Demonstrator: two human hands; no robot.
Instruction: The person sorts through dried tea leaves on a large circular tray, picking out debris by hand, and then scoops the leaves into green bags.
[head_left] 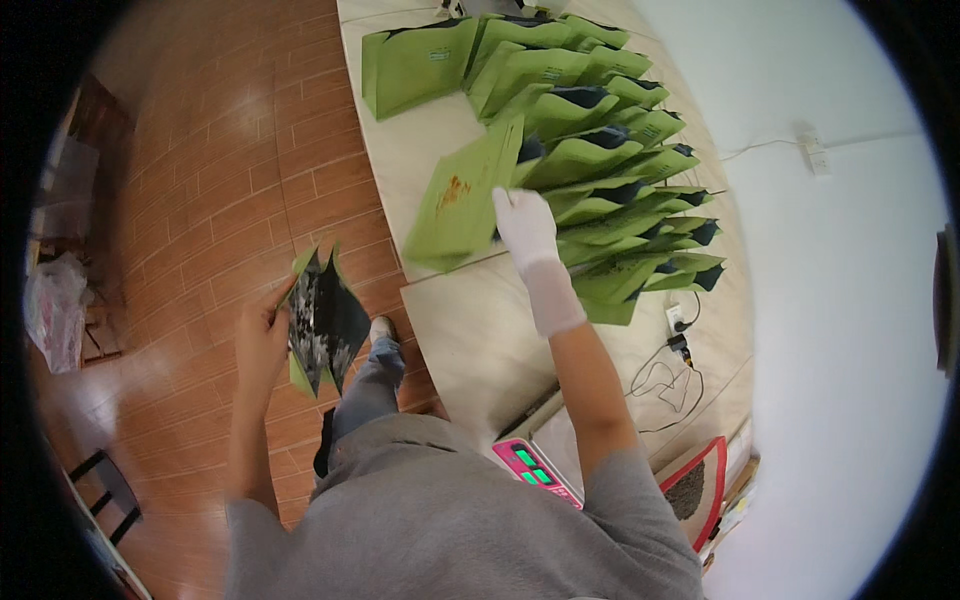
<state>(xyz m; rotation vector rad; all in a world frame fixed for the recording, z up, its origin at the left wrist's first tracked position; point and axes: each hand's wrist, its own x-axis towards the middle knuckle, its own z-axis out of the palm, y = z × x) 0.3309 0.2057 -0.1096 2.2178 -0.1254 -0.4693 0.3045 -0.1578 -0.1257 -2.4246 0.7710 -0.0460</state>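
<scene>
My bare left hand [262,322] grips the side of a green pouch [340,322] over the floor. Its mouth gapes, showing a dark lining with pale, shiny patches. On my right hand [530,232] is a white glove; its fingers pinch the upper edge of another green pouch [462,198], tilted at the table's left edge. That pouch has an orange-brown printed patch on its face. Beyond and to the right, several green pouches [530,68] stand in close rows with dark openings. Whatever lies inside most of them is hidden.
Near my right arm sits a pink scale [535,470] with lit green displays. A red-rimmed container [720,482] of dark grains is at the lower right. Cables and a plug [680,345] lie by the wall. A black-framed chair [112,492] stands on the tiled floor at left.
</scene>
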